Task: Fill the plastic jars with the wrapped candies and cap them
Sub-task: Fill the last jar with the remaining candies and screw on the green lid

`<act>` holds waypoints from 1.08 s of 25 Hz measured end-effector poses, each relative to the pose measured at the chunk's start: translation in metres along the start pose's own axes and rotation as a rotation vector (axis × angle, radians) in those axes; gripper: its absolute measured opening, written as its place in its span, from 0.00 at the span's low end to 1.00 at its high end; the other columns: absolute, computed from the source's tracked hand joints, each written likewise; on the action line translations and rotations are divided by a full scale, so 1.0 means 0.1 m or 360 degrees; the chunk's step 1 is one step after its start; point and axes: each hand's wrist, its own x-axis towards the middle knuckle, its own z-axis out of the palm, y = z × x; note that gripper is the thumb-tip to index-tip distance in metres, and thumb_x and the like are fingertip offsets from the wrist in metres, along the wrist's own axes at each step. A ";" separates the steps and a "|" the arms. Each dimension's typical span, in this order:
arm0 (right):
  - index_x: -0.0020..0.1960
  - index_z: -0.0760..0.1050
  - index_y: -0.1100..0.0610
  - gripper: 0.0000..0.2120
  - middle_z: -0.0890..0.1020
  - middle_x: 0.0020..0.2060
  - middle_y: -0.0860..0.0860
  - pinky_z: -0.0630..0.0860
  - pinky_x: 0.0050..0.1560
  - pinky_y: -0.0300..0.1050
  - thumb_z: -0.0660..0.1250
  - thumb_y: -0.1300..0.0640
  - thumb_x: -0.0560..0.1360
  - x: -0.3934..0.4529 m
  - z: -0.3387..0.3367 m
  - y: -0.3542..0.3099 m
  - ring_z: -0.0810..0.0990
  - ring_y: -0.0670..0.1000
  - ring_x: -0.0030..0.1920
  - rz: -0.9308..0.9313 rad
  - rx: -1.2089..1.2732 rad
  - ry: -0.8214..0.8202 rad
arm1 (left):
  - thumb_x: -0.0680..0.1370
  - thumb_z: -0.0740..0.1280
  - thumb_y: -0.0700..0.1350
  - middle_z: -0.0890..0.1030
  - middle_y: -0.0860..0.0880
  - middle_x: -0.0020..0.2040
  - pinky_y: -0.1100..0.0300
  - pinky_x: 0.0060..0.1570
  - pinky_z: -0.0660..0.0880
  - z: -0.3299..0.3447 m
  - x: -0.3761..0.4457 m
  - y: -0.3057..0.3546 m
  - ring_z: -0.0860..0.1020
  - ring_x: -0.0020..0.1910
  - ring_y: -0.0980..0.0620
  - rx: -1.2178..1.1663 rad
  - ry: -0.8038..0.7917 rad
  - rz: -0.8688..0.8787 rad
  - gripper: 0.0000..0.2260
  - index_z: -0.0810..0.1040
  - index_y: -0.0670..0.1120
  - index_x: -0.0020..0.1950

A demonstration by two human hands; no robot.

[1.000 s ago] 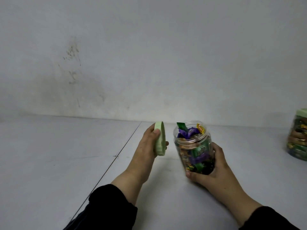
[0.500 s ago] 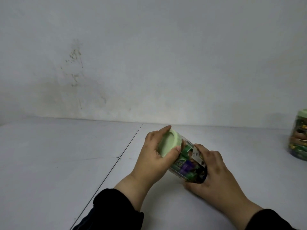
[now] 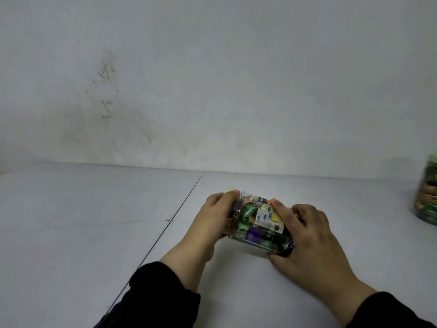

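Observation:
A clear plastic jar (image 3: 257, 224) packed with green, purple and white wrapped candies lies almost on its side between my hands, just above the white table (image 3: 94, 221). My left hand (image 3: 214, 220) wraps round the jar's mouth end, where the pale green cap is; my palm hides the cap almost wholly. My right hand (image 3: 307, 235) grips the jar's base end, thumb on top and fingers underneath.
A second filled jar with a green cap (image 3: 426, 197) stands at the right edge of the view, partly cut off. A dark seam (image 3: 170, 223) runs diagonally across the table left of my hands. A stained white wall rises behind.
The cap went from held apart in my left hand onto the jar's mouth. The jar tipped from upright to nearly horizontal, and my left hand closed further over the cap.

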 end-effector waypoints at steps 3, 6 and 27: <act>0.76 0.57 0.40 0.50 0.67 0.55 0.44 0.71 0.46 0.37 0.71 0.32 0.58 -0.02 -0.02 -0.02 0.68 0.45 0.53 0.0120 0.0242 -0.0188 | 0.66 0.69 0.64 0.84 0.52 0.52 0.53 0.53 0.81 0.03 -0.06 -0.01 0.84 0.47 0.55 0.0116 0.0033 0.0246 0.24 0.76 0.59 0.59; 0.72 0.55 0.31 0.52 0.70 0.59 0.38 0.77 0.54 0.37 0.81 0.37 0.56 -0.03 -0.12 0.03 0.77 0.42 0.57 0.0416 0.0995 -0.0423 | 0.67 0.71 0.61 0.82 0.50 0.56 0.59 0.47 0.81 -0.05 -0.07 0.01 0.84 0.49 0.55 0.0111 -0.0162 0.0335 0.23 0.76 0.59 0.61; 0.69 0.67 0.55 0.44 0.72 0.66 0.57 0.73 0.63 0.58 0.83 0.48 0.59 0.04 0.00 -0.02 0.72 0.63 0.61 -0.0439 0.0088 0.0380 | 0.78 0.62 0.60 0.86 0.43 0.47 0.45 0.52 0.81 -0.13 -0.03 0.12 0.84 0.44 0.44 -0.0181 -0.0126 -0.0255 0.17 0.82 0.49 0.53</act>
